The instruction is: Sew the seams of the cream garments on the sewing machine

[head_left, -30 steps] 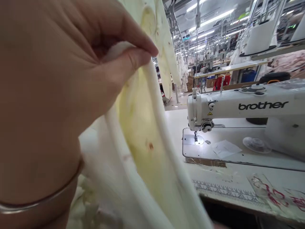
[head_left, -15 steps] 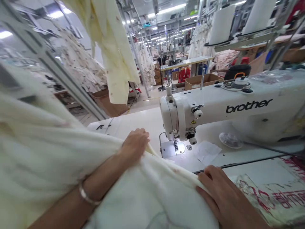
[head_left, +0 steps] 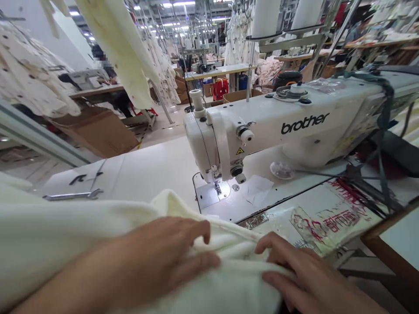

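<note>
Closer to the right hand [head_left: 294, 266] now, the left hand [head_left: 163, 257] had shifted along the pale cloth [head_left: 237, 281] since half a second before, and my view had swung so that the sewing machine [head_left: 262, 120] sat further left. A spanner [head_left: 73, 196] had come into sight on the surface [head_left: 150, 170].

From my end I saw the cloth draped over the near side of that surface, its long edge running just in front of the needle plate [head_left: 207, 196], with one fold peaked up beside the plate's left corner. Whether it touched the plate I could not say.

On the right, the grip had a fold of cloth between finger and thumb. On the left, finger and thumb lay over the cloth with a gap showing between them; blur and the hidden fingers kept me from making out whether that grip held anything.

I judged the cloth light, soft and limp, likely to bunch or sag wherever it went unsupported, hardly slippery and not fragile, though its loose bulk to the left might drag. The long edge looked the best place to take hold, pinched at two spots with the stretch between kept flat.

Beyond the right hand lay a scrap of paper [head_left: 258, 190] and a small clear dish [head_left: 282, 170].
</note>
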A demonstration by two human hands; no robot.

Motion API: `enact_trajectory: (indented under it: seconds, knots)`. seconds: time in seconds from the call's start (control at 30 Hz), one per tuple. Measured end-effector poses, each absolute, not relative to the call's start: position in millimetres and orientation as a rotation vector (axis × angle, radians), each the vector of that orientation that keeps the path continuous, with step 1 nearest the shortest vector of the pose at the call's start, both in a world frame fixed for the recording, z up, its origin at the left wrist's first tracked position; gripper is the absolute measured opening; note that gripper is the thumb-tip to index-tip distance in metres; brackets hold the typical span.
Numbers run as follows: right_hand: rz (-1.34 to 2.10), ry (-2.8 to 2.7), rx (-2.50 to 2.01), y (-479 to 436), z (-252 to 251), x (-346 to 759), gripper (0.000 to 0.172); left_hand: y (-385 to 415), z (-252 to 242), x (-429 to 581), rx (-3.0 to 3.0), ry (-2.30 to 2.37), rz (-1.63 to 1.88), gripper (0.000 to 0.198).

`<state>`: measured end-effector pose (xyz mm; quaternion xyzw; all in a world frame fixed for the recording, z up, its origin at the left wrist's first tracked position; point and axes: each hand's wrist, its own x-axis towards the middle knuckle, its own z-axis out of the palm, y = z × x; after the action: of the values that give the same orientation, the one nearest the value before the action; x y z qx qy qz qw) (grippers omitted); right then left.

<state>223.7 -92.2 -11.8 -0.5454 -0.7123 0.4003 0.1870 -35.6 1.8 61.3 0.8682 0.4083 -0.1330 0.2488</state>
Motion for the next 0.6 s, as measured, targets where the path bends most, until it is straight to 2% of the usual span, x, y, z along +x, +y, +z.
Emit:
enact_trajectory:
  seconds: [0.07, 0.17, 0.23, 0.3, 0.4, 0.5, 0.6]
  knots:
    - [1.139, -1.978, -1.615, -85, -12, 225, 0.008, 11, 47, -37, 2.413, 1.192, -0.514, 0.035]
    - [1.057, -2.032, -1.498, -81, -17, 228, 0.012, 12, 31, -29, 2.567, 1.198, -0.65, 0.021]
    - [0.92, -2.04, -1.553, -78, -24, 229, 0.016, 4, 25, -12, 2.768, 1.198, -0.589, 0.012]
    - [0.838, -2.068, -1.654, -74, -32, 228, 0.016, -5, 19, 12, 2.882, 1.135, -0.426, 0.02]
    - [0.866, -2.088, -1.722, -65, -39, 227, 0.008, -11, 10, 45, 2.729, 1.012, -0.269, 0.019]
    - [0.828, -2.055, -1.674, -61, -38, 226, 0.011, -6, 4, 54, 2.572, 1.024, -0.226, 0.028]
    - [0.808, -1.998, -1.53, -59, -33, 226, 0.016, 1, 3, 46, 2.466, 0.959, -0.156, 0.017]
